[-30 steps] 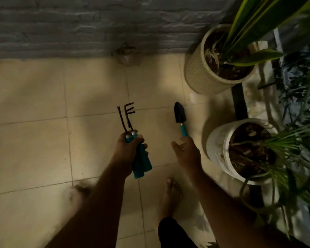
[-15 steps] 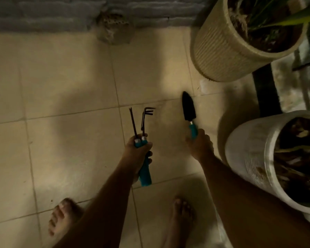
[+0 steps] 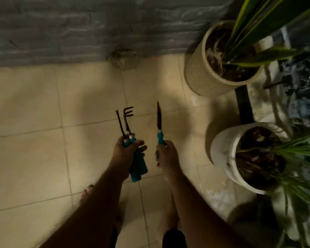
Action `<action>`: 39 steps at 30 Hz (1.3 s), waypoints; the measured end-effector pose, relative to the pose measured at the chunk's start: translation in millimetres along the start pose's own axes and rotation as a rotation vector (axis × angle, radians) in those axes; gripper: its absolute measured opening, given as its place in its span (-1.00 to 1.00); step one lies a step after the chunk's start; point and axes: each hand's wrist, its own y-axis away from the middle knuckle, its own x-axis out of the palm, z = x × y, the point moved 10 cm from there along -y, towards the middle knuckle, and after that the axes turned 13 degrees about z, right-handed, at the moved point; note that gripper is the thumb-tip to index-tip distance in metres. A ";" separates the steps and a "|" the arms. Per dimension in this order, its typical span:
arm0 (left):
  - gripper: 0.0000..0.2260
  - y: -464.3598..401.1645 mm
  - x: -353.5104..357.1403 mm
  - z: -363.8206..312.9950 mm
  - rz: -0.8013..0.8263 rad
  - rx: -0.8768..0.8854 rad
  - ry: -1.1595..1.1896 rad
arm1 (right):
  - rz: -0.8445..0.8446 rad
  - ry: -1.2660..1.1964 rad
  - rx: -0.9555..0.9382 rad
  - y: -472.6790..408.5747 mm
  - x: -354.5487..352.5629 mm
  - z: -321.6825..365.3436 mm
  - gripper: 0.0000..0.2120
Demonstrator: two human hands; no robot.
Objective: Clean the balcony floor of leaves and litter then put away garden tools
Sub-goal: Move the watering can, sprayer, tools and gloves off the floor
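- Currently, two small garden tools with teal handles are gripped together in the left hand (image 3: 128,151), whose fingers are curled round both handles.
- One of these is a hand rake (image 3: 128,116) with bent dark prongs; the other is a narrow forked tool (image 3: 120,122). Both metal heads are pointed toward the far wall, just beyond the left hand's knuckles.
- The teal handle ends are seen sticking out below the left hand, on the near side, beside the wrist.
- A trowel (image 3: 159,120) is held in the right hand (image 3: 166,154), with the fingers wrapped round the near end of its teal handle. Its dark blade is turned edge-on and is pointed away toward the far wall.
- The trowel is held just to the right of the rake and forked tool, apart from them, with a strip of tiled floor (image 3: 34,140) seen between.
- All three tools are carried above the beige tiles, none touching the floor.
- A ribbed planter (image 3: 200,76) with long striped leaves is stood at the far right by the grey brick wall (image 3: 61,29).
- A white pot (image 3: 220,154) of soil and thin green leaves is placed nearer, to the right of the right hand.
- Bare feet are partly seen on the tiles beneath the forearms.
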 end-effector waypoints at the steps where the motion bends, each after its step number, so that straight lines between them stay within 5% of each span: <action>1: -0.75 18.7 8.6 -16.1 -0.003 0.010 -0.002 | 0.003 -0.027 -0.026 24.9 5.5 19.7 -0.87; 8: -0.76 158.5 83.2 -126.4 0.064 0.059 -0.141 | -0.078 0.120 -0.281 190.7 -2.1 162.3 -0.72; 18: -0.81 383.4 225.1 -232.3 0.234 0.095 -0.365 | -0.142 0.120 -0.279 444.1 -72.0 279.9 -0.76; 29: -0.77 450.7 285.7 -251.8 0.524 0.123 -0.587 | -0.381 -0.585 -0.392 561.5 -75.8 265.7 -0.88; 39: -0.57 544.3 332.3 -197.5 0.723 0.048 -0.808 | -0.648 -0.892 -0.508 666.9 -72.5 210.1 -0.93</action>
